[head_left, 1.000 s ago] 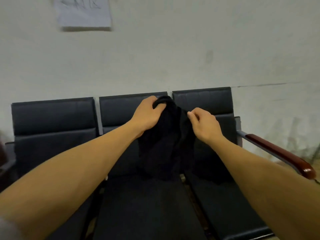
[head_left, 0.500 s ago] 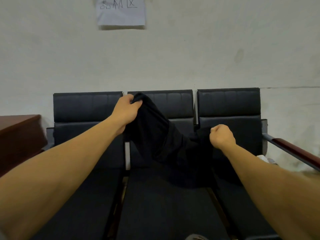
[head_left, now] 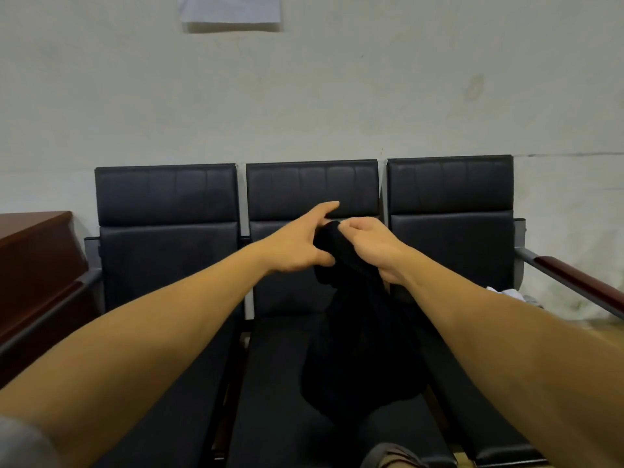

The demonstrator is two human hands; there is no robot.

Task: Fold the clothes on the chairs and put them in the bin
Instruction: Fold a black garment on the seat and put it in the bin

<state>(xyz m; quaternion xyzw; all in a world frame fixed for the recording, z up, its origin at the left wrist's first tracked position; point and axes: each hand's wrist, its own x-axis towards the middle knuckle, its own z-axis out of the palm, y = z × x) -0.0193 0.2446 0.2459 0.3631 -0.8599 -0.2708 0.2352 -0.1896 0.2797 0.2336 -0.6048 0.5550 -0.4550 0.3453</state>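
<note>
A black garment hangs bunched in front of the middle seat of a black three-seat bench, its lower end resting on that seat. My right hand is closed on the garment's top edge. My left hand is just to the left of it with its fingers spread. Its thumb touches the front of the cloth and its index finger points past the top. No bin is in view.
A brown wooden desk stands left of the bench. A wood-topped armrest juts out at the right, with something white on the floor behind it. A paper sheet hangs on the wall. A shoe tip shows at the bottom.
My hands have come together over the middle seat. The left hand has released the corner it held high and opened. The right hand has risen, and the stretched cloth now hangs bunched.
</note>
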